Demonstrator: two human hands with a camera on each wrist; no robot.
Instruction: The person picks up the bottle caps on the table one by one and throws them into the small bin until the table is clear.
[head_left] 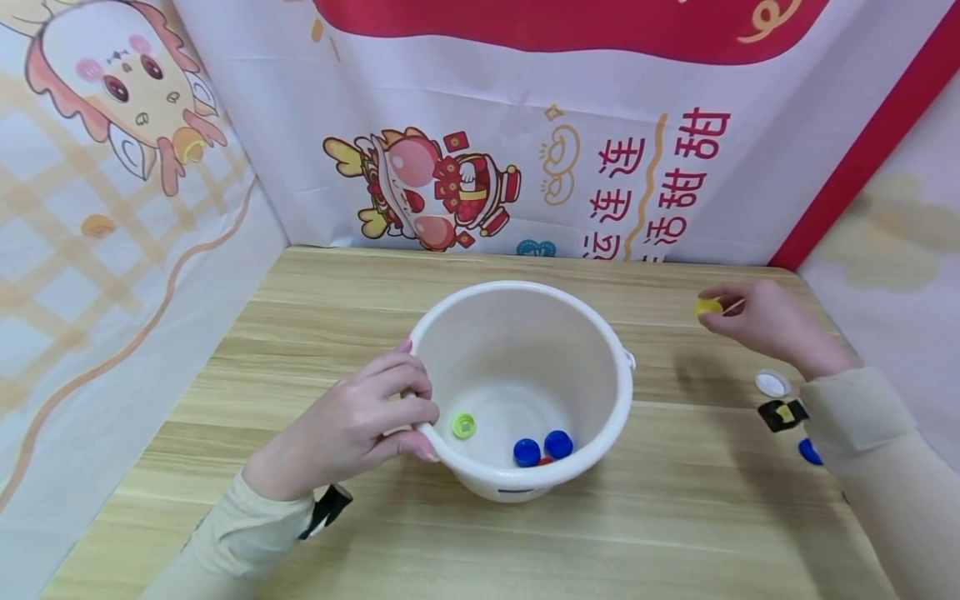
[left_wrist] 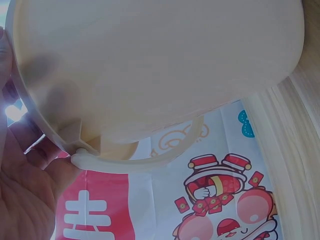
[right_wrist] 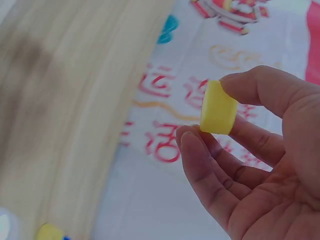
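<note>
A cream plastic bucket (head_left: pixel 517 325) stands on the wooden table. My left hand (head_left: pixel 360 412) grips its left rim, thumb outside toward the front. In the left wrist view the bucket handle (left_wrist: pixel 135 166) hangs beside that hand. Inside, on the bottom, lie a light green bottle cap (head_left: pixel 463 426), a blue cap (head_left: pixel 527 452), another blue cap (head_left: pixel 558 444) and a red piece (head_left: pixel 545 461), mostly hidden by the near rim. Off to the bucket's right, my right hand (head_left: pixel 772 321) pinches a yellow bottle cap (right_wrist: pixel 218 107) between thumb and fingers, above the table.
A white cap (head_left: pixel 772 383) and a blue cap (head_left: pixel 809 452) lie on the table by the right forearm, which partly covers the blue one. A yellow piece (right_wrist: pixel 49 232) shows at the right wrist view's lower edge. Printed cloth (head_left: pixel 465 92) hangs behind the table (head_left: pixel 315 333).
</note>
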